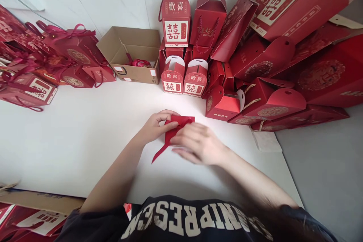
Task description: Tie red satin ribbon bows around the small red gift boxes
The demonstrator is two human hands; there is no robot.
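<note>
A small red gift box (170, 133) sits on the white table in front of me. My left hand (157, 126) grips its left side, with the thumb lying across the top. A dark red ribbon (160, 153) runs over the box, and one loose end trails down to the left onto the table. Over the right part of the box is my right hand (200, 143), blurred by motion. Its fingers are bent close to the ribbon, but whether they pinch it I cannot make out. Part of the box is hidden under both hands.
An open cardboard box (136, 73) holding some ribbon stands at the back. Several red gift boxes (176, 19) are stacked against the wall, and larger red boxes (275, 100) pile up at the right. Ribboned red boxes (76, 51) crowd the left. The table's right edge (290, 181) is near my right arm.
</note>
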